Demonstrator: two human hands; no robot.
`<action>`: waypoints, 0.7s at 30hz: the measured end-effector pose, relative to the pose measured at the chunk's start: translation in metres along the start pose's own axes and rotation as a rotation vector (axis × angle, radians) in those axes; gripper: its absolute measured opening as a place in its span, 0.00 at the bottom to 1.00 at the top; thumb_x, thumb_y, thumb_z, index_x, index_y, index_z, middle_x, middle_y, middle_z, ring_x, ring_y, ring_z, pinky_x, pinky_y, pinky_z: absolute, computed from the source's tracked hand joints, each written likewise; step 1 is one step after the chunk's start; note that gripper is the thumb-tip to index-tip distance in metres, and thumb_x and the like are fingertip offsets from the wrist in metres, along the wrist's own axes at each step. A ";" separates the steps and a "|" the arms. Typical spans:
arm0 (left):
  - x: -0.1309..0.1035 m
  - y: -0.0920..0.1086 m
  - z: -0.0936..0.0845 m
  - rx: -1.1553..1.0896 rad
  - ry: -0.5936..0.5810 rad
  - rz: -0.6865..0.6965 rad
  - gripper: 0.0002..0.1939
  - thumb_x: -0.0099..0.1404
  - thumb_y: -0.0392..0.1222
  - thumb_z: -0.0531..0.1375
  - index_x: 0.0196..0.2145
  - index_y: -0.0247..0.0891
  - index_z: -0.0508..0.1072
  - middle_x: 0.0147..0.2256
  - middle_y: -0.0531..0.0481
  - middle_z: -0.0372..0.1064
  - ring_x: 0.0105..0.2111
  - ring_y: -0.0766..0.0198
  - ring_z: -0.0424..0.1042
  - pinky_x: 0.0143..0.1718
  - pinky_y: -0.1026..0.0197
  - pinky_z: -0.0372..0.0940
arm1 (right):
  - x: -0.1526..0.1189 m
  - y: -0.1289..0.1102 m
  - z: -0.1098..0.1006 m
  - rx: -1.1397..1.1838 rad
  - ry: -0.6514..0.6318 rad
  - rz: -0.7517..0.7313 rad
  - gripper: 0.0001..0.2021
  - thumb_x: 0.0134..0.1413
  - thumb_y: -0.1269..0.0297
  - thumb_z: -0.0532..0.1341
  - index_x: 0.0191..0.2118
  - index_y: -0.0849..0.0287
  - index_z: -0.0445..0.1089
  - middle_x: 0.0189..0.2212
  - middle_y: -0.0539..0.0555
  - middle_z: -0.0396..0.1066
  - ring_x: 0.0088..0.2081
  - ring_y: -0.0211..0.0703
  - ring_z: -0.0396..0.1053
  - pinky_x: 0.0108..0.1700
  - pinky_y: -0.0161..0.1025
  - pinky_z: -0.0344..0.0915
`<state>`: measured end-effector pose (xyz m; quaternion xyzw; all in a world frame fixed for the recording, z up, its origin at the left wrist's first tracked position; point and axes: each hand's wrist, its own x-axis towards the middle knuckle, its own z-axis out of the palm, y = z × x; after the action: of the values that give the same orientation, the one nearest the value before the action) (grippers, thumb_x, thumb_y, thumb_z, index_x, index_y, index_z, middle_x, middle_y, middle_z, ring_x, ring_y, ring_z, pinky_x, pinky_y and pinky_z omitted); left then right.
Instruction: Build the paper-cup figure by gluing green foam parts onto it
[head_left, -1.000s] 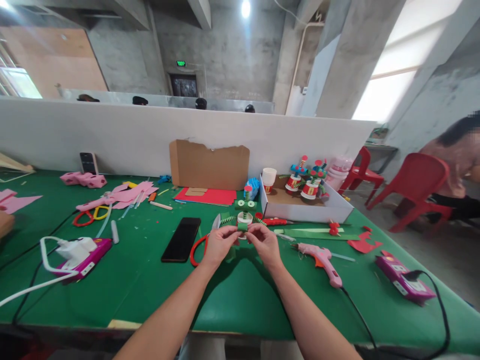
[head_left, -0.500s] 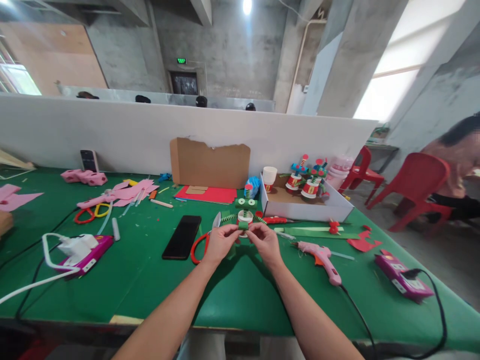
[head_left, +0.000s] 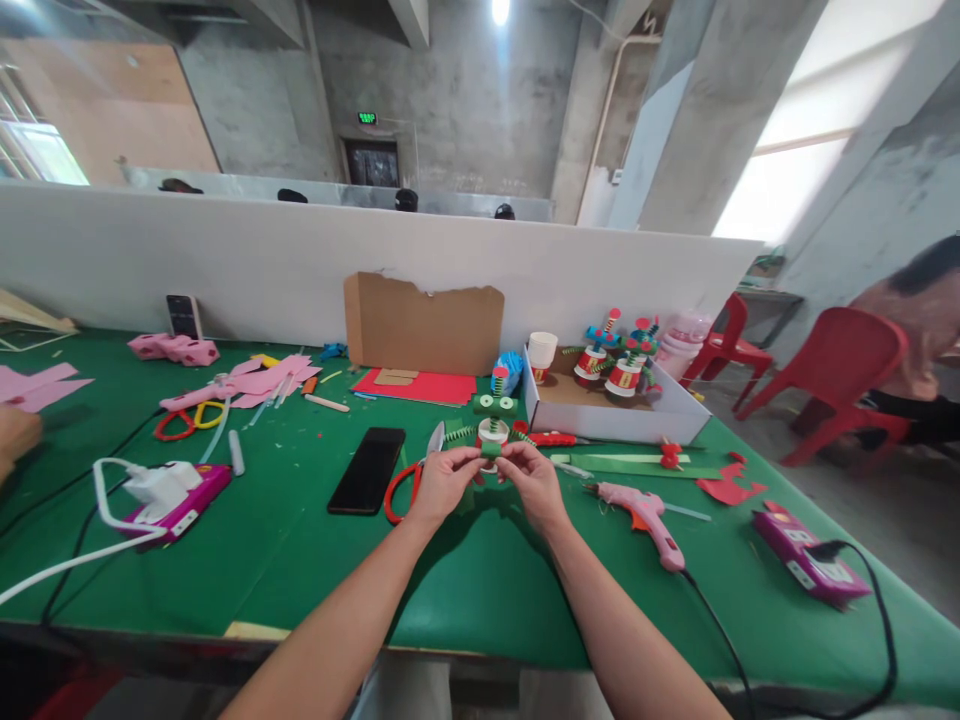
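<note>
My left hand (head_left: 448,486) and my right hand (head_left: 534,484) meet at the middle of the table, fingers pinched on a small green paper piece (head_left: 491,451) between them. Whether it is a rolled strip or a loop I cannot tell. Just behind it stands a paper-cup figure (head_left: 493,432) with a green head, round white eyes and green coiled arms. Beside my left hand lie red-handled scissors (head_left: 395,492), their handles partly covered by the hand. A black phone (head_left: 367,471) rests further left. To the right of my right hand is a pink glue gun (head_left: 643,518).
A white box (head_left: 615,425) holds more cup figures at the back right. Green paper strips (head_left: 637,466) and red scraps (head_left: 731,486) lie before it. Purple power strips (head_left: 810,560) with cords sit on both sides. Another person's hand (head_left: 18,436) shows at the left edge.
My hands keep their pinch on the green paper piece, almost unmoved. The view has shifted slightly. At the far left, another person's hand has come further into sight.
</note>
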<state>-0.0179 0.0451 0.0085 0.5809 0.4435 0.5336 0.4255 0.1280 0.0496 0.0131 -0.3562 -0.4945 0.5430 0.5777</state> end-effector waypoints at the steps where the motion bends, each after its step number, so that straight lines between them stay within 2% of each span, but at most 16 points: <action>1: 0.000 0.000 0.000 0.001 0.001 0.001 0.10 0.55 0.46 0.62 0.30 0.38 0.80 0.21 0.52 0.72 0.21 0.66 0.68 0.24 0.64 0.63 | 0.000 0.000 0.000 0.010 0.003 -0.003 0.14 0.35 0.57 0.71 0.27 0.57 0.68 0.21 0.45 0.67 0.22 0.34 0.63 0.27 0.34 0.63; 10: 0.001 0.000 -0.001 0.019 -0.010 0.022 0.10 0.55 0.45 0.61 0.30 0.38 0.80 0.23 0.52 0.74 0.21 0.66 0.68 0.25 0.64 0.64 | -0.002 -0.004 0.000 -0.054 -0.043 0.036 0.12 0.39 0.55 0.69 0.28 0.58 0.73 0.23 0.48 0.71 0.21 0.33 0.61 0.25 0.34 0.62; 14: 0.001 -0.001 0.000 0.039 -0.031 0.048 0.09 0.55 0.44 0.61 0.28 0.37 0.79 0.24 0.52 0.75 0.22 0.67 0.68 0.27 0.65 0.64 | -0.001 -0.001 -0.001 -0.058 -0.004 0.029 0.12 0.39 0.55 0.69 0.25 0.59 0.73 0.21 0.47 0.70 0.19 0.32 0.61 0.24 0.33 0.61; 18: 0.003 -0.004 0.003 -0.057 -0.054 -0.023 0.11 0.52 0.45 0.64 0.30 0.35 0.77 0.25 0.52 0.74 0.22 0.67 0.68 0.26 0.65 0.65 | 0.000 0.002 -0.001 -0.065 0.050 0.024 0.13 0.38 0.55 0.69 0.24 0.59 0.72 0.19 0.46 0.68 0.18 0.32 0.60 0.22 0.33 0.60; 21: 0.004 -0.005 0.005 -0.132 -0.020 -0.092 0.14 0.48 0.47 0.67 0.29 0.35 0.75 0.23 0.53 0.72 0.21 0.69 0.66 0.23 0.66 0.63 | 0.000 0.003 0.000 -0.076 0.064 0.023 0.13 0.38 0.55 0.70 0.24 0.59 0.72 0.18 0.46 0.67 0.18 0.32 0.61 0.22 0.33 0.60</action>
<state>-0.0131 0.0503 0.0041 0.5359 0.4292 0.5357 0.4915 0.1271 0.0497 0.0105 -0.4008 -0.4917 0.5189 0.5730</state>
